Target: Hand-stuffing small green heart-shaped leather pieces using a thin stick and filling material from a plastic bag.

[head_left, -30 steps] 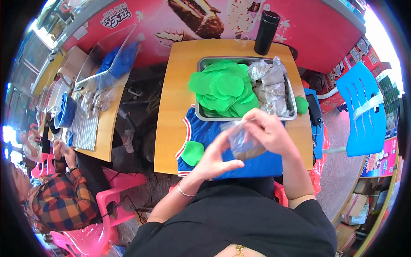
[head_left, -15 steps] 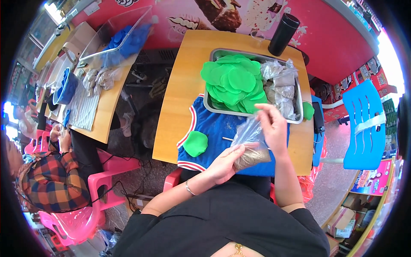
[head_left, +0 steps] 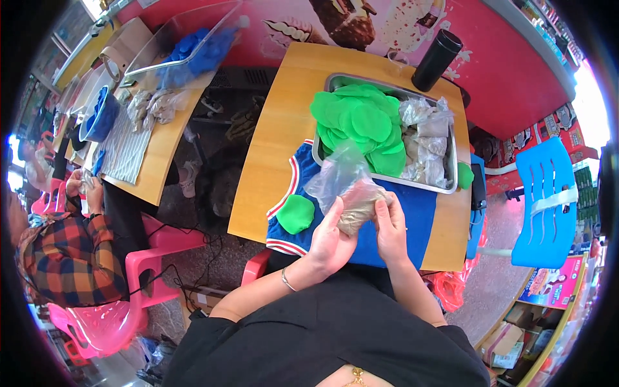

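My left hand (head_left: pixel 331 242) and my right hand (head_left: pixel 389 232) are closed on a clear plastic bag (head_left: pixel 354 208) with beige grainy contents, gripping it from both sides with thumbs on top. Its loose upper part flops toward a steel tray (head_left: pixel 447 188). That tray holds a heap of round, thin green pieces (head_left: pixel 354 116) on the left and several small filled bags (head_left: pixel 425 145) on the right. Under the bag lies a blue jersey (head_left: pixel 400 235) with red and white trim, and on it a rounded green piece (head_left: pixel 295 213), left of my left hand.
Wooden table (head_left: pixel 255 193) with a black tumbler (head_left: pixel 436 60) at back and green item (head_left: pixel 465 175) at right. Left, a co-worker (head_left: pixel 71 258) on a pink chair handles something at another table (head_left: pixel 164 148) with bins of blue pieces (head_left: pixel 190 55). Right, a blue chair (head_left: pixel 543 213).
My right hand has come down from the bag's top to grip its lower right side. The bag's empty upper part now leans left, away from me. The view has shifted slightly.
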Tool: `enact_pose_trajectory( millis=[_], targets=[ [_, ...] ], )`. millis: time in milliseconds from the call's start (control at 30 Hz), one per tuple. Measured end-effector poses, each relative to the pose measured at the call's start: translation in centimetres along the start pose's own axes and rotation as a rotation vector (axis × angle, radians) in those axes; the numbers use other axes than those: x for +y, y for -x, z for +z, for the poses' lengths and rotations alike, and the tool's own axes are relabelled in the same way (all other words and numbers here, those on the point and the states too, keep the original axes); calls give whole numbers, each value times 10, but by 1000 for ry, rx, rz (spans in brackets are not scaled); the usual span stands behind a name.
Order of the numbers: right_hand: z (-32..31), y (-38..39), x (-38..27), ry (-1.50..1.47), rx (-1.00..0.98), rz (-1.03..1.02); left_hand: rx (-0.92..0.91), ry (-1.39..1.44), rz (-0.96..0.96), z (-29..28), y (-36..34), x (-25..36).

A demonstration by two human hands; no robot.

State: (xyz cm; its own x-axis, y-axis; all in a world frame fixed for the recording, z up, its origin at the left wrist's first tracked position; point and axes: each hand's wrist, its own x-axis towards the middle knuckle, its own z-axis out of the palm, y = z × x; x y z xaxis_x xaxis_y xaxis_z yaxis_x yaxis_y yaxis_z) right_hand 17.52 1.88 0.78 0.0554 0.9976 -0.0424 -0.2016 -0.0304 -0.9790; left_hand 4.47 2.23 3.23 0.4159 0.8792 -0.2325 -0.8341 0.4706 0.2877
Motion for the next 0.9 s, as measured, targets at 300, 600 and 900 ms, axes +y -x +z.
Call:
enact_pose_trajectory(
  millis=[300, 600, 900],
  targets=[
    [0, -23, -81, 814, -35, -210, -218, 46, -105, -13, 11, 4],
    [5, -31, -119, 986, -177, -84, -140, 8, -208, -18, 6, -4],
    [6, -33, -116, 957, -187, -189, -98, 170, -270, -20, 8, -5]
  ],
)
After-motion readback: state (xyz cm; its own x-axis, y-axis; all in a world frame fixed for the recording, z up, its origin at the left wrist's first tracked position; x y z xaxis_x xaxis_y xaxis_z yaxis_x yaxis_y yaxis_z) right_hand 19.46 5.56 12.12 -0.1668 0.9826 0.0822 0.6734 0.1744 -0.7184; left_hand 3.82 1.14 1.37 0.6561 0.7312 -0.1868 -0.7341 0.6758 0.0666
